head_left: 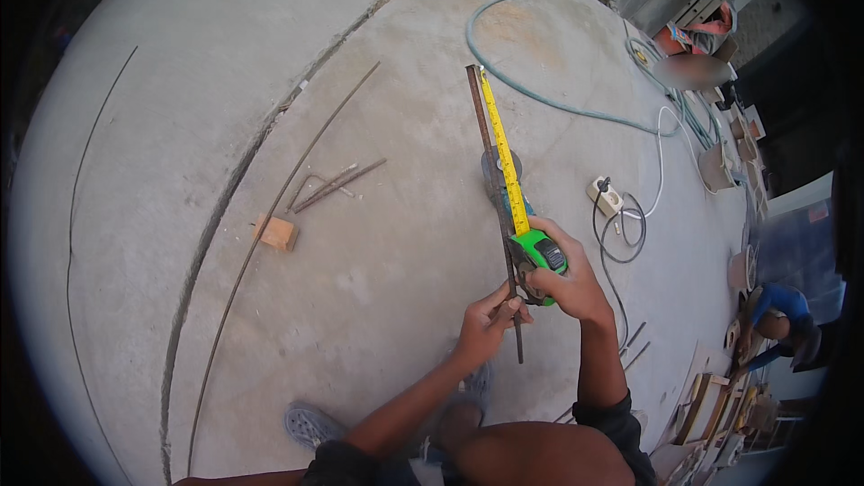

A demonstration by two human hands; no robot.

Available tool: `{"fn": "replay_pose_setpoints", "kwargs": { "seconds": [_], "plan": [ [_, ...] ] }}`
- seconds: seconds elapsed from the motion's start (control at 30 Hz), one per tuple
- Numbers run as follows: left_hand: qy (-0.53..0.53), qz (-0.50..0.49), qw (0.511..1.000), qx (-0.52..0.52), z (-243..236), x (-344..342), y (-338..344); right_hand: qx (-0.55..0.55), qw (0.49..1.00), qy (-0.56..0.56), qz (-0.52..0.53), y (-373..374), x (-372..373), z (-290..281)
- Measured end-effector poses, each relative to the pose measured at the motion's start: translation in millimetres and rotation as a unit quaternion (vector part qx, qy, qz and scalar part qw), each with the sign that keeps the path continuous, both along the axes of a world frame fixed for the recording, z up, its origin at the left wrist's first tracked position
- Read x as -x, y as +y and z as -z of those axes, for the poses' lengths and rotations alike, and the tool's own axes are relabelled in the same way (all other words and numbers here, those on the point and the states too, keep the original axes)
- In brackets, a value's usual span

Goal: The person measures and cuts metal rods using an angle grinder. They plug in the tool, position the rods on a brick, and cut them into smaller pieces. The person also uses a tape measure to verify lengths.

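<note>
My left hand (484,322) is closed around the lower part of a rusty steel bar (483,126), whose short end sticks out below the fingers. In my right hand (580,281) is a green and black tape measure (545,255), gripped by its case. Its yellow blade (502,148) is drawn out alongside the bar, and the blade's tip lies close to the bar's far end. Behind bar and blade, an angle grinder (491,167) with a dark disc and a blue-green body rests on the floor, partly hidden.
Left of my hands lie a wooden block (277,233), short rusty bars (340,185) and a long thin rod (243,274). A green hose (549,103) curves across the far floor. To the right sit a socket block (605,196) with cables, buckets (715,166) and another person (783,319).
</note>
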State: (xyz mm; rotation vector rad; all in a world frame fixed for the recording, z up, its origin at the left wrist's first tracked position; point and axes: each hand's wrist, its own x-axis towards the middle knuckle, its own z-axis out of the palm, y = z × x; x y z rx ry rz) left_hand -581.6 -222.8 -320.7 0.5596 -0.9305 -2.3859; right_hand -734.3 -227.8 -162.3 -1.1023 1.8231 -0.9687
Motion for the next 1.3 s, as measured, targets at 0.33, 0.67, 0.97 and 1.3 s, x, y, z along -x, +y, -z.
{"fn": "replay_pose_setpoints", "kwargs": {
  "seconds": [0.33,0.67,0.97,1.3],
  "plan": [
    [-0.028,-0.109,0.993,-0.037,-20,-20,-63,-0.080,0.970,0.228,-0.023,65,-39,1],
    [-0.049,-0.182,0.982,0.006,-53,-37,-92,-0.156,0.967,0.201,-0.001,128,-58,-1],
    [-0.053,-0.187,0.981,0.023,-53,-37,-91,-0.153,0.962,0.227,-0.001,130,-61,3],
    [-0.056,-0.204,0.977,0.010,-41,-35,-88,-0.199,0.953,0.226,-0.026,129,-55,2]
  ]
}}
